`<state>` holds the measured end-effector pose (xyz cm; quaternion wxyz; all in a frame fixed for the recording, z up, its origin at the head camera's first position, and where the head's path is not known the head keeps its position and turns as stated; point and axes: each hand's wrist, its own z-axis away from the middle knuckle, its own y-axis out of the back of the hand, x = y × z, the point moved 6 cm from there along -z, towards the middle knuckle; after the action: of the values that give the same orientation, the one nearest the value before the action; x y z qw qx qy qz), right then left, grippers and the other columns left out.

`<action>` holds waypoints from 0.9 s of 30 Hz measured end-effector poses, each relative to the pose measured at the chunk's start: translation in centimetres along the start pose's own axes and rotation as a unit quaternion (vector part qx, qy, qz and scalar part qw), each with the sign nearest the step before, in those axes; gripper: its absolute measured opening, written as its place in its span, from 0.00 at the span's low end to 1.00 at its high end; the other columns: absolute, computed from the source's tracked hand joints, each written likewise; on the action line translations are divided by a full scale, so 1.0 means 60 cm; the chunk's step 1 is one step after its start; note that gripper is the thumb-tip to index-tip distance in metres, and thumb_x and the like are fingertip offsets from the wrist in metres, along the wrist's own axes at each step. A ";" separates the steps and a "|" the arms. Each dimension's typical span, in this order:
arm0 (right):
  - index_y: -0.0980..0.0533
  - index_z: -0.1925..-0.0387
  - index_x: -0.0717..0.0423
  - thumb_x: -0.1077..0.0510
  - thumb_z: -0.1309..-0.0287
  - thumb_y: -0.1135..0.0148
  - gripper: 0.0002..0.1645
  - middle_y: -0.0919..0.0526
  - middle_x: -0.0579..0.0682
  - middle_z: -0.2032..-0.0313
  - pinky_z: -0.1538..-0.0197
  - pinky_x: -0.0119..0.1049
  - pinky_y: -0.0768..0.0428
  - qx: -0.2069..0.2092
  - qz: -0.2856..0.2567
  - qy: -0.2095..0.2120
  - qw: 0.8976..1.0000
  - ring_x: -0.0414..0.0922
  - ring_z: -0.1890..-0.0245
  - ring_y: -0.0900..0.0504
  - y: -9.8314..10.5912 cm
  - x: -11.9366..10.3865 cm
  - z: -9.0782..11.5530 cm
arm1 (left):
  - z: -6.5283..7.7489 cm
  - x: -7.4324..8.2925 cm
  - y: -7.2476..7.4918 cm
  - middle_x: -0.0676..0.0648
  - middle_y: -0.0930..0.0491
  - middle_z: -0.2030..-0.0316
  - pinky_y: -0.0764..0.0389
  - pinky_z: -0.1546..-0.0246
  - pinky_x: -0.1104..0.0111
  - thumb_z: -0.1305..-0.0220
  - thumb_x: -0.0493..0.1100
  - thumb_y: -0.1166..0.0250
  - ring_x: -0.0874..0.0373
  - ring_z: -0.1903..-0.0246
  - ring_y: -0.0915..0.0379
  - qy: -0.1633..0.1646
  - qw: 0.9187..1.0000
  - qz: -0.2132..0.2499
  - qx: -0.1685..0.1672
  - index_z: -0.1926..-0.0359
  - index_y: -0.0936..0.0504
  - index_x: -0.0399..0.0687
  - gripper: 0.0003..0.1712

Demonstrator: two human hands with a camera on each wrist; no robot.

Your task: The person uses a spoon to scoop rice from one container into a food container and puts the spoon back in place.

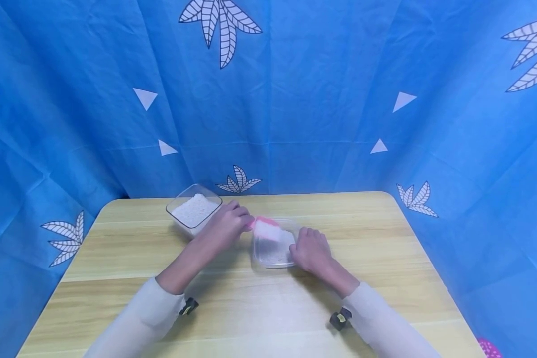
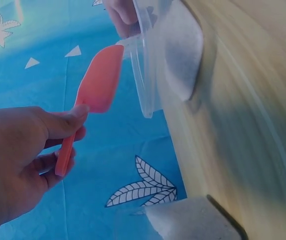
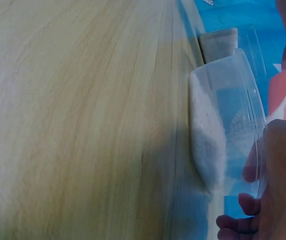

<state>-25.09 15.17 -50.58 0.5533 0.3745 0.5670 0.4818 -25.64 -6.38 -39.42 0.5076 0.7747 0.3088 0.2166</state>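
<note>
My left hand [image 1: 225, 224] pinches the handle of a pink scoop [image 2: 101, 82] between thumb and fingers. White powder fills the scoop [image 1: 266, 229], which is held over a clear plastic container [image 1: 260, 259] with more white powder [image 1: 275, 251] at its bottom. My right hand [image 1: 312, 252] grips that container's right side, thumb at the rim; in the right wrist view its fingers [image 3: 250, 204] curl by the wall. Left of my left hand stands a second clear box [image 1: 173, 203] with a dark rim, holding a heap of white powder [image 1: 196, 210].
All of this stands on a light wood table [image 1: 250, 318]. Behind the table and along both sides hangs a blue curtain [image 1: 304, 99] with white leaf prints. Both wrists wear small dark straps. A pink dotted object [image 1: 489, 348] shows at the lower right corner.
</note>
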 end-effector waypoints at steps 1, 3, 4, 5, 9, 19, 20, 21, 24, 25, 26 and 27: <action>0.30 0.59 0.63 0.48 0.33 0.49 0.19 0.26 0.58 0.63 0.48 0.50 0.26 0.000 0.000 0.000 1.000 0.54 0.61 0.28 0.000 0.000 0.000 | 0.003 0.000 0.001 0.48 0.10 0.61 0.20 0.55 0.64 0.38 0.37 0.25 0.53 0.59 0.24 0.001 1.000 0.002 0.000 0.57 0.08 0.49 0.08; 0.30 0.59 0.64 0.49 0.33 0.49 0.20 0.26 0.58 0.63 0.48 0.51 0.26 0.000 0.001 0.000 1.000 0.54 0.60 0.28 -0.001 0.000 0.000 | 0.008 0.001 0.002 0.48 0.10 0.60 0.20 0.55 0.65 0.40 0.34 0.26 0.54 0.59 0.24 -0.001 1.000 0.002 0.000 0.57 0.08 0.49 0.11; 0.30 0.59 0.64 0.49 0.33 0.49 0.20 0.26 0.58 0.63 0.48 0.51 0.26 0.000 0.002 0.000 1.000 0.54 0.60 0.28 -0.001 -0.001 0.000 | 0.011 0.001 0.002 0.48 0.10 0.60 0.20 0.54 0.65 0.40 0.32 0.26 0.54 0.58 0.24 -0.001 1.000 0.001 0.000 0.57 0.08 0.49 0.12; 0.30 0.59 0.64 0.49 0.33 0.49 0.19 0.26 0.58 0.63 0.48 0.51 0.26 0.000 0.003 0.000 1.000 0.54 0.60 0.28 -0.001 -0.001 0.000 | 0.013 0.001 0.002 0.48 0.10 0.60 0.20 0.54 0.65 0.41 0.31 0.26 0.54 0.58 0.24 -0.002 1.000 0.001 -0.001 0.56 0.08 0.50 0.14; 0.30 0.59 0.64 0.49 0.33 0.49 0.19 0.26 0.58 0.63 0.48 0.51 0.26 -0.003 0.005 -0.001 1.000 0.54 0.61 0.28 -0.001 -0.001 -0.001 | 0.022 0.000 0.000 0.49 0.10 0.59 0.20 0.52 0.65 0.45 0.27 0.27 0.54 0.56 0.23 -0.004 1.000 0.002 -0.006 0.56 0.08 0.50 0.18; 0.30 0.58 0.63 0.48 0.33 0.49 0.19 0.27 0.57 0.63 0.48 0.50 0.26 -0.009 0.005 -0.006 1.000 0.53 0.61 0.29 -0.002 0.000 -0.003 | 0.034 0.001 0.003 0.50 0.12 0.56 0.20 0.49 0.64 0.47 0.23 0.29 0.55 0.53 0.24 -0.018 1.000 0.003 -0.009 0.54 0.09 0.50 0.23; 0.30 0.58 0.63 0.49 0.33 0.49 0.19 0.27 0.57 0.63 0.49 0.50 0.26 -0.009 0.005 -0.005 1.000 0.53 0.61 0.29 -0.002 -0.001 -0.003 | 0.035 0.002 0.004 0.50 0.12 0.56 0.20 0.50 0.64 0.47 0.23 0.29 0.55 0.53 0.24 -0.020 1.000 0.000 -0.008 0.54 0.09 0.50 0.23; 0.30 0.58 0.64 0.48 0.33 0.49 0.19 0.27 0.57 0.63 0.49 0.50 0.26 -0.009 0.006 -0.005 1.000 0.53 0.61 0.29 -0.002 -0.001 -0.003 | 0.036 0.003 0.005 0.50 0.12 0.56 0.20 0.50 0.64 0.47 0.23 0.29 0.55 0.53 0.24 -0.022 1.000 -0.003 -0.007 0.53 0.09 0.50 0.23; 0.30 0.57 0.64 0.48 0.33 0.49 0.20 0.27 0.57 0.63 0.49 0.49 0.26 -0.009 0.008 -0.004 1.000 0.53 0.61 0.30 -0.002 -0.001 -0.003 | 0.038 0.006 0.006 0.49 0.13 0.56 0.20 0.50 0.65 0.47 0.23 0.29 0.55 0.53 0.24 -0.029 0.999 -0.024 -0.005 0.53 0.10 0.48 0.23; 0.30 0.57 0.64 0.48 0.32 0.49 0.20 0.27 0.57 0.63 0.49 0.49 0.26 -0.008 0.009 -0.003 1.000 0.53 0.61 0.30 -0.002 -0.001 -0.003 | 0.038 0.008 0.006 0.49 0.13 0.56 0.20 0.51 0.65 0.46 0.24 0.29 0.55 0.53 0.24 -0.030 0.999 -0.032 -0.004 0.52 0.10 0.48 0.22; 0.30 0.58 0.64 0.48 0.33 0.49 0.20 0.27 0.57 0.63 0.49 0.49 0.26 -0.008 0.010 -0.004 1.000 0.53 0.61 0.29 -0.002 -0.002 -0.003 | 0.038 0.009 0.007 0.49 0.13 0.56 0.20 0.51 0.65 0.47 0.23 0.29 0.54 0.53 0.24 -0.032 0.999 -0.041 -0.004 0.52 0.10 0.47 0.23; 0.30 0.58 0.64 0.48 0.33 0.49 0.20 0.27 0.57 0.63 0.49 0.49 0.26 -0.007 0.011 -0.004 1.000 0.53 0.61 0.29 -0.002 -0.002 -0.003 | 0.039 0.010 0.008 0.49 0.13 0.56 0.20 0.51 0.65 0.47 0.23 0.29 0.54 0.53 0.24 -0.033 0.998 -0.048 -0.004 0.52 0.10 0.47 0.22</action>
<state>-25.23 15.02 -50.70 0.5531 0.3783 0.5571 0.4905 -23.59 -7.61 -39.89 0.5300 0.7640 0.3275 0.1675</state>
